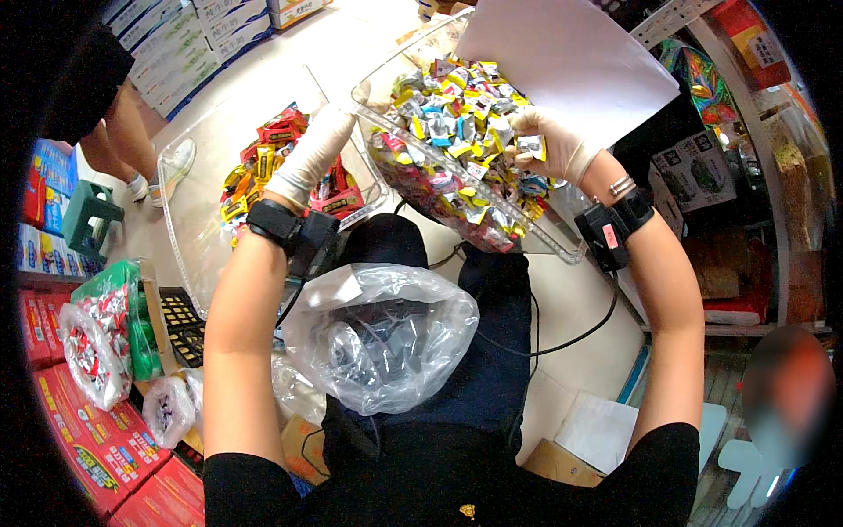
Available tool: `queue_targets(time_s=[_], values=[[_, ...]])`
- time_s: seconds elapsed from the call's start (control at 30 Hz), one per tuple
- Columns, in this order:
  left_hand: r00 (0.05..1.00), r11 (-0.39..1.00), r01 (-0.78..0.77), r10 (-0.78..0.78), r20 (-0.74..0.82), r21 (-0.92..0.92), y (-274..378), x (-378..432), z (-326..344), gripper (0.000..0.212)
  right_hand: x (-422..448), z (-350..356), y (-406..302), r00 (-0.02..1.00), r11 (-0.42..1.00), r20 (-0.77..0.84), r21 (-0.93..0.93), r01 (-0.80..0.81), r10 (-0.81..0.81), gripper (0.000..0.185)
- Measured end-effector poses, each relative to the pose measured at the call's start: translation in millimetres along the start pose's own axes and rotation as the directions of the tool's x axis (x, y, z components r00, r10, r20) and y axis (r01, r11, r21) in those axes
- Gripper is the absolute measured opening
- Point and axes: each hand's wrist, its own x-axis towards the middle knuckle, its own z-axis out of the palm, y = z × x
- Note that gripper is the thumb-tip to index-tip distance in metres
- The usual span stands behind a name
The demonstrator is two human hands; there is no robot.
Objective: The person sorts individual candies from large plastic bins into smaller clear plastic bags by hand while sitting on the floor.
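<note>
My left hand, in a white glove, reaches to the near corner of a clear plastic bin; its fingertips are too washed out to show whether they grip the rim. That bin is heaped with small wrapped candies in yellow, white and blue. At the right side of the heap, my gloved right hand has a white-and-yellow wrapped candy between thumb and fingers. An opened clear plastic bag rests on my lap. Under my left hand, a second clear bin holds red and yellow wrapped sweets.
A white sheet leans over the candy bin's far right. Shelves with goods stand to the right. Red cartons and bags of sweets line the left. Another person's legs stand near a green stool. Cables hang from my wrists.
</note>
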Motion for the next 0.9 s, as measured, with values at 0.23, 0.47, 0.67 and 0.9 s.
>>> queue_targets(time_s=[0.23,0.47,0.67,0.9], values=[[1.0,0.99,0.004,-0.005,0.01,0.144,-11.6,5.3,-6.4,0.063,9.4,-5.3,-10.5,0.959,0.973,0.25,-0.217,-0.079,0.134,0.029],[0.988,0.983,-0.154,0.154,0.007,0.104,-16.2,13.0,-1.4,0.055,-30.6,17.0,-13.9,0.858,0.203,0.325,-0.881,0.428,-0.397,0.021],[0.95,0.923,-0.309,0.289,0.118,0.23,-49.9,1.1,-33.5,0.051,-146.3,96.0,33.4,0.522,0.145,0.726,-0.517,0.843,-0.447,0.015],[0.939,0.941,-0.317,0.329,0.105,-0.115,17.0,-1.6,1.7,0.049,-94.5,126.7,183.2,0.843,-0.096,0.509,-0.861,0.5,-0.173,0.022]])
